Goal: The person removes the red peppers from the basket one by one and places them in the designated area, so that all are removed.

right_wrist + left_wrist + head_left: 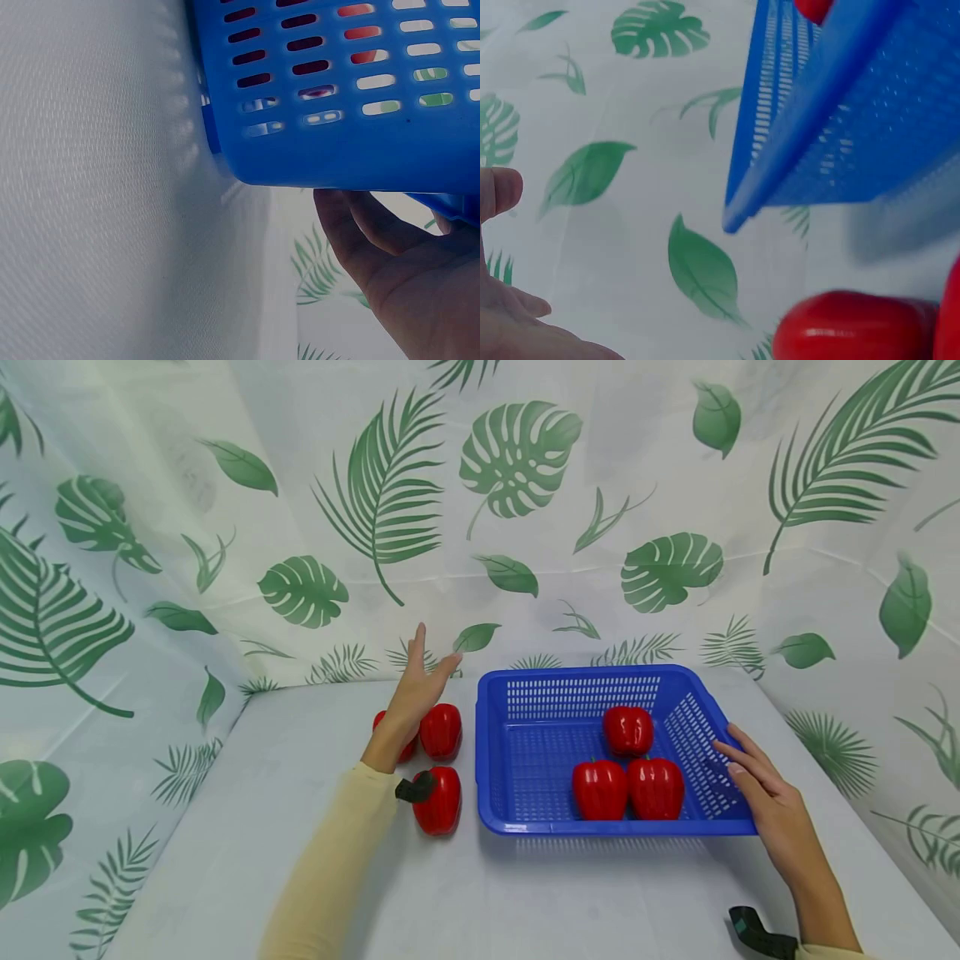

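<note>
My left hand (415, 693), its fingers spread and straight, is over several red bell peppers to the left of the basket and holds nothing. One pepper (441, 732) lies beside that wrist, another (437, 802) nearer me, and a third is partly hidden behind the wrist. My right hand (776, 806) holds the right rim of a blue plastic basket (491, 760). In the right wrist view its fingers (341, 225) touch the basket's outer side. Three red peppers sit inside the basket: one (628, 731) further back, two (600, 790) near its front wall.
A white tabletop (225, 835) lies under everything. Behind and at both sides hangs a white cloth (585, 460) printed with green leaves. Black straps or mounts (757, 935) are on both wrists.
</note>
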A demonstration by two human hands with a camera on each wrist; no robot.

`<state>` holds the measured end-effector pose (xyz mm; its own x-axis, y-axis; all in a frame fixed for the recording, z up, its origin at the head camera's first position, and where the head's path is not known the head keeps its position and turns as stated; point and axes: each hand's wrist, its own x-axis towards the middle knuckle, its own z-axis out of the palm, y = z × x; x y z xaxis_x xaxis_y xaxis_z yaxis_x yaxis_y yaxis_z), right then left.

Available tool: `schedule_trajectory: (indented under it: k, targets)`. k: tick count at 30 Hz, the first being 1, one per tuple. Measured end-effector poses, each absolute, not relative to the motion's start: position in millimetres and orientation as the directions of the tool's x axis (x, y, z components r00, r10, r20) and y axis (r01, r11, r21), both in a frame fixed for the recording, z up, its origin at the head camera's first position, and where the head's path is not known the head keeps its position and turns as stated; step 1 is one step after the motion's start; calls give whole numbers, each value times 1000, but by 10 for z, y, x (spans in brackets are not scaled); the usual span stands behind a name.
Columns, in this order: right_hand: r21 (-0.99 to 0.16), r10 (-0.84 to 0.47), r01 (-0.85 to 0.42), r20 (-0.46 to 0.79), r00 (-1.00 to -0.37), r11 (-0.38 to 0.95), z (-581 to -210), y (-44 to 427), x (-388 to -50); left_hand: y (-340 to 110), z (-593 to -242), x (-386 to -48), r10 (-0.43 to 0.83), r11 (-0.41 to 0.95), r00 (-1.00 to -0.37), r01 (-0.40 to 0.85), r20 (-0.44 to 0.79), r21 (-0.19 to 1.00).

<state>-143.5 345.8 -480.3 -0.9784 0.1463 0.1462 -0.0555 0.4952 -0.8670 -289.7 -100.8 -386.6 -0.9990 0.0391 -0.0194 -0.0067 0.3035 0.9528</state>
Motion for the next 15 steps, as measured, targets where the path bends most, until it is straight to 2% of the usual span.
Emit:
schedule_trajectory:
  k: [6,15]
  targets:
    - [-866,149,-49,140,-979,497,-4803,3458,-1424,-795,-3763,-2880,130,238,-991,70,40,969]
    - [-872,148,-55,144,-978,487,-4804,3460,-1433,-460,-3727,-2855,304,252,-951,140,59,958]
